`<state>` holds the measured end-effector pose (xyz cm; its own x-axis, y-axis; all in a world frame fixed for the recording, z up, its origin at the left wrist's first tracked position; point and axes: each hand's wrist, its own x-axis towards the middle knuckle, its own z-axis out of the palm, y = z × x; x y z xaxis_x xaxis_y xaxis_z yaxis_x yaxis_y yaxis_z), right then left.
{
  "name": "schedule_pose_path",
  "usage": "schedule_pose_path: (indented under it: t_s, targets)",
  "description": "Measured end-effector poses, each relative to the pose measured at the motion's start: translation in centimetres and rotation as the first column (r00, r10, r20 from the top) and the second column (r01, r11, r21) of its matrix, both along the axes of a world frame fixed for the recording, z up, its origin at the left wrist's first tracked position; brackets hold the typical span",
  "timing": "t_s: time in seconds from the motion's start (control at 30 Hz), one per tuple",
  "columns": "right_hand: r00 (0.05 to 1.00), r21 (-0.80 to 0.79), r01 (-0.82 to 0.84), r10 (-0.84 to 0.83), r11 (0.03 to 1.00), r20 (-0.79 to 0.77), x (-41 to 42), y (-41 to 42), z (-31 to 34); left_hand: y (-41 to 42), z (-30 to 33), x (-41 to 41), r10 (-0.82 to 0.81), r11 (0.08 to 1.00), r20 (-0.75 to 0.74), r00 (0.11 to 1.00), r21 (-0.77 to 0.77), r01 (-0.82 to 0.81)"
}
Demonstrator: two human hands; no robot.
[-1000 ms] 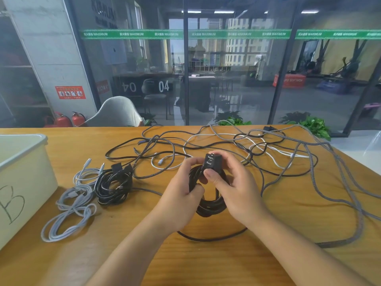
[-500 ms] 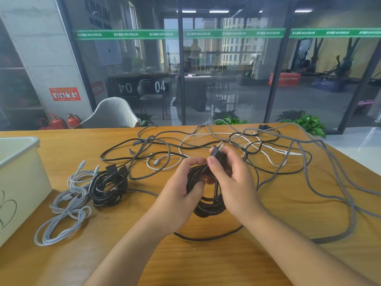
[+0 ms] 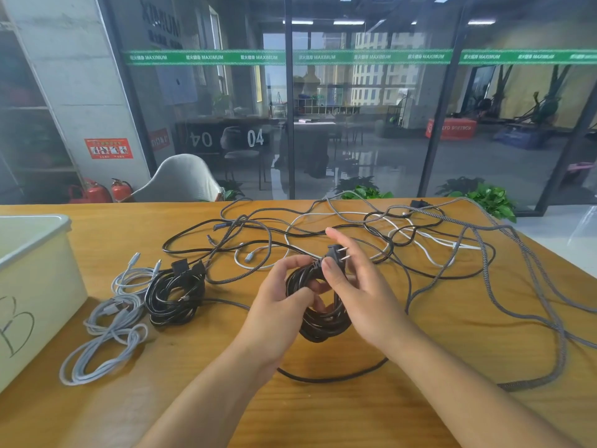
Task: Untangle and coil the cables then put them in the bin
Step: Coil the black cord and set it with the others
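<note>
Above the middle of the wooden table [image 3: 323, 415] I hold a black power-cable coil [image 3: 319, 321]. My left hand [image 3: 277, 305] grips the coil's left side. My right hand [image 3: 355, 286] pinches its two-pin plug [image 3: 336, 253] between thumb and fingers, prongs pointing right. A tail of the same black cable loops on the table below the coil. A finished black coil [image 3: 176, 294] and coiled grey cables [image 3: 109, 328] lie to the left. The white bin [image 3: 35, 286], marked with a letter B, stands at the left edge.
A tangle of black, white and braided grey cables [image 3: 403, 240] spreads over the far and right parts of the table. A long braided cable [image 3: 562, 334] runs down the right side. A glass wall, a chair and plants stand behind the table.
My right hand has turned the plug so its prongs point right and lifted its fingers apart. The view has shifted slightly, and the coil stays in my left hand.
</note>
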<state>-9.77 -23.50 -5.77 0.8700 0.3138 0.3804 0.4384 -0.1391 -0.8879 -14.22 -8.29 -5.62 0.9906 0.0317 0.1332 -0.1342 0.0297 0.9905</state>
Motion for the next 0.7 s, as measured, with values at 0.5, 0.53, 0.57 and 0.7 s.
schedule_pose_path:
  t_s: [0.5, 0.53, 0.57, 0.7]
  targets:
    - [0.996, 0.015, 0.047, -0.048, 0.999, 0.077, -1.0, 1.4, -1.4, 0.2, 0.2, 0.7, 0.113, 0.984, 0.117, 0.987, -0.150, -0.095]
    - [0.989, 0.024, 0.090, -0.092, 0.996, 0.114, -1.2, 1.6, -1.6, 0.0, 0.2, 0.6, 0.113, 0.987, 0.139, 0.984, -0.133, -0.094]
    - [0.980, 0.038, 0.132, -0.136, 0.990, 0.144, -1.3, 1.8, -1.7, -0.2, 0.2, 0.5, 0.109, 0.988, 0.155, 0.982, -0.123, -0.090]
    - [0.959, 0.158, 0.197, -0.224, 0.968, 0.174, -1.6, 2.1, -1.1, -0.8, 0.4, 0.1, 0.098, 0.991, 0.217, 0.971, -0.109, -0.075]
